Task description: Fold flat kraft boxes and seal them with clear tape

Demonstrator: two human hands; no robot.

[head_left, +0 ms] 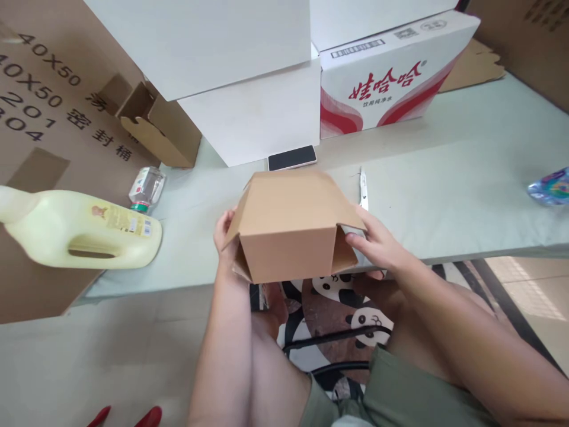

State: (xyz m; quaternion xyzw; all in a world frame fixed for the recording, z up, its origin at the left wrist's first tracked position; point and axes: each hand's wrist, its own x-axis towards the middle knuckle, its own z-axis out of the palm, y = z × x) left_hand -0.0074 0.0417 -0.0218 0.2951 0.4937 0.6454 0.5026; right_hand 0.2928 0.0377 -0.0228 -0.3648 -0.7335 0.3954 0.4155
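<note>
A plain brown cardboard box (287, 255) is between my two hands at the table's front edge, its side flaps standing out at both ends. My left hand (225, 234) grips the left end, its fingers partly hidden behind the flap. At the other end, my right hand (373, 240) holds the right flap, with the thumb on the near side and the fingers behind. Just beyond my right hand lies a white utility knife (363, 188). Behind the box a dark-faced phone (292, 158) rests flat on the table.
White cartons (262, 118) and a red-and-white water carton (386, 83) stand along the back. To the left are a pale yellow jug (84, 228), a clear bottle (147, 187) and an open brown box (166, 127). A shiny plastic packet (551, 187) lies far right.
</note>
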